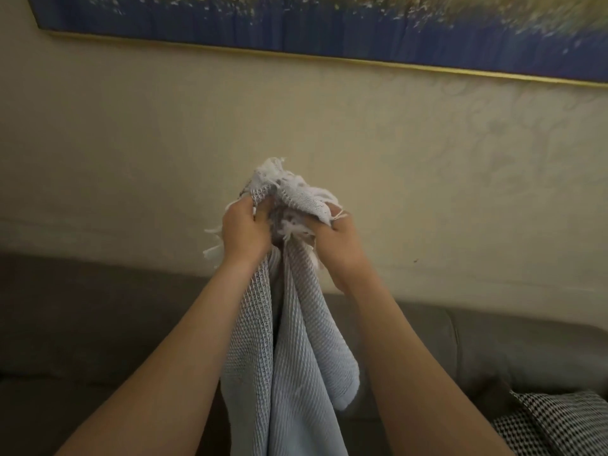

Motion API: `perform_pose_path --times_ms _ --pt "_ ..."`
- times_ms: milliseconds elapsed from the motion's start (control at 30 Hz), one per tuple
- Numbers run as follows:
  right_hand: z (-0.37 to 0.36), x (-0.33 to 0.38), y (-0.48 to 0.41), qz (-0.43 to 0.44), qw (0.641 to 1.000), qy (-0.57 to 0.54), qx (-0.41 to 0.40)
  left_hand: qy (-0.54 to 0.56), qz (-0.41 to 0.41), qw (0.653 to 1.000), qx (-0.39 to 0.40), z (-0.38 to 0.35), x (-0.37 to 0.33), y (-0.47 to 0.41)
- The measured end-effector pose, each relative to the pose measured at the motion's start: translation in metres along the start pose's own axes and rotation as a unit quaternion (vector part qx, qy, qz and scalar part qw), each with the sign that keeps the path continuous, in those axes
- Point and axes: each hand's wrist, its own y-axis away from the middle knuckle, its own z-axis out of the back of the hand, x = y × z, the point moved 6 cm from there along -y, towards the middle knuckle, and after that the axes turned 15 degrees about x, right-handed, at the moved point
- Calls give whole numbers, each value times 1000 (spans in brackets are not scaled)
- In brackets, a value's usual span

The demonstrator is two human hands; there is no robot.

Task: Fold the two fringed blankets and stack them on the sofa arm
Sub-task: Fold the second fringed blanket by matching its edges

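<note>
Holding up one pale blanket with both hands, a person stands facing a grey sofa (82, 324) set against a cream wall (131, 143).

At the far left, only the sofa's backrest and seat show; nothing folded lies there.

Left of centre, the left hand (243, 230) is raised, its fingers curled tightly round a bunched top edge of the blanket (296, 357), with white fringe strands poking out beside the wrist.

In the centre, the blanket's white fringe (273, 169) is gathered in a tuft above both hands. The waffle-weave cloth hangs straight down between the forearms in loose vertical folds and runs out of view at the bottom.

Right of centre, the right hand (340, 238) sits close beside the left, also clenched round a gathered part of the top edge.

At the lower right, a black-and-white checked fabric (566, 422) rests on the sofa seat; whether it is a cushion or a throw cannot be told.

Judging from this, the task is at an early stage. The first blanket is bunched and not yet squared into a neat fold. No second fringed blanket can be identified, the sofa arm is out of view, and no stack is visible, so both folding and stacking appear to remain.
</note>
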Motion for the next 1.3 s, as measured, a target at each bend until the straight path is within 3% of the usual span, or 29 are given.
perform_pose_path --times_ms 100,167,233,333,400,467,567,700,833,933,1133,1300 --pt "0 8 0 39 999 -7 -16 17 -13 1000 19 1 -8 -11" --pt "4 -1 6 -8 997 64 -33 16 6 997 69 -6 -8 -11" --pt "18 -22 16 -123 968 199 -86 -11 42 989 141 -20 1 1" --pt "42 -59 45 -311 869 365 -120 -72 112 970 205 -39 34 29" --pt "48 -94 67 -393 846 353 -77 -113 161 957 215 -47 61 47" --pt "48 -127 86 -436 855 279 -25 -130 187 950 213 -53 82 62" --pt "36 -156 108 -441 895 65 7 -83 222 953 188 -59 94 85" --pt "37 -170 126 -368 926 -51 -71 -9 266 951 155 -65 107 108" --pt "34 -178 144 -327 934 -56 -130 66 331 916 215 -70 119 136" --pt "34 -181 157 -340 926 -54 -156 2 372 888 270 -69 128 149" --pt "38 -180 171 -373 916 46 -139 -155 385 880 232 -69 131 162" --pt "49 -174 182 -357 904 77 -222 -209 377 862 267 -73 133 170"
